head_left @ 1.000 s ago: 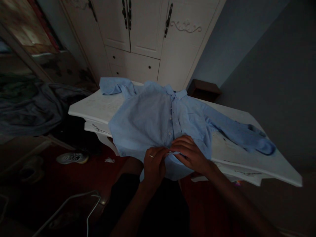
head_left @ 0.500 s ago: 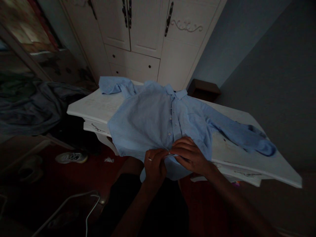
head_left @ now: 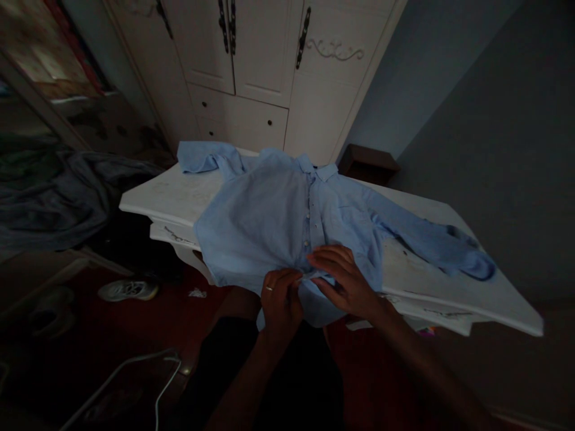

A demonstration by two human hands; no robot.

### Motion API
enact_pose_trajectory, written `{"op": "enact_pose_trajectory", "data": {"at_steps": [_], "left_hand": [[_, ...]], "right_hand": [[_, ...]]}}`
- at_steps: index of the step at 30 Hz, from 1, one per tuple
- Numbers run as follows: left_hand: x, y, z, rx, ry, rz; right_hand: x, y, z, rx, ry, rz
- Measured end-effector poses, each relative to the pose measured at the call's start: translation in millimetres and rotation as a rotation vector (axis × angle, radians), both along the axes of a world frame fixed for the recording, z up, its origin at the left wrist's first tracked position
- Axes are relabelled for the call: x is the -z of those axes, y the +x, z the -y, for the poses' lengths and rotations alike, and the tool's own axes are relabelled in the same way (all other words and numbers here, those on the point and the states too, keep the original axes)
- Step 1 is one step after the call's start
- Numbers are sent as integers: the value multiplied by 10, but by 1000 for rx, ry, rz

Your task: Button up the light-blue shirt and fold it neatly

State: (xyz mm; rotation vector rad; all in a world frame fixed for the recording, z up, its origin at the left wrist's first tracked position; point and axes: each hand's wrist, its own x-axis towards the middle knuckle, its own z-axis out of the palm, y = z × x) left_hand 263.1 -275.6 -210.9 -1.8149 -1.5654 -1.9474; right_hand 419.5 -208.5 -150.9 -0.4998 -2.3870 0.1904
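A light blue button-up shirt point(head_left: 265, 209) lies front side up on a white table, its collar at the far side and its hem hanging over the near edge. Small pale buttons run down its partly open front. Low on that front, my left hand point(head_left: 281, 299), with a ring on one finger, is closed in a pinch on the front edge. Just right of it, my right hand point(head_left: 344, 278) has the same strip of cloth between its thumb and curled fingers, which stand a little apart. The fingertips hide any button there.
The white table point(head_left: 426, 281) has drawers along its near side. Behind it stand a white wardrobe point(head_left: 260, 60) and a brown box-like piece point(head_left: 368, 163). Dark clothes point(head_left: 58, 197) are heaped at left. A shoe point(head_left: 128, 290) and a white wire hanger point(head_left: 135, 361) are below at left.
My right thumb and fingers have parted slightly at the shirt front, and more of the cloth strip shows between the hands. My left hand keeps its pinch. The view has shifted slightly.
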Motion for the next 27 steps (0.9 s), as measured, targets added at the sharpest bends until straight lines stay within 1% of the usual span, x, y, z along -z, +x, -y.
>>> {"op": "enact_pose_trajectory", "data": {"at_steps": [3,5,7,10,13,15,17,21,23,27], "left_hand": [[-7,9,19,-16,-32,35],[-20,17,37,-11,-53,50],[-36,26,56,-2,-63,58],[-52,36,84,-6,-70,68],[-48,41,108,-10,-75,74],[-38,36,121,0,-72,68],[-22,25,129,15,-64,53],[21,-15,135,41,-29,10],[38,-35,138,45,-15,-14],[34,-68,161,64,-18,-58]], "right_hand": [[-58,12,159,93,-34,-126],[-93,-11,309,143,-130,-200],[-97,-64,455,188,-327,-212],[-32,-174,600,250,-715,-236],[59,-271,637,288,-1070,-394],[95,-318,630,313,-1211,-502],[111,-356,621,351,-1276,-582],[153,-418,625,452,-1328,-679],[192,-440,638,482,-1328,-708],[256,-459,664,499,-1290,-733]]}}
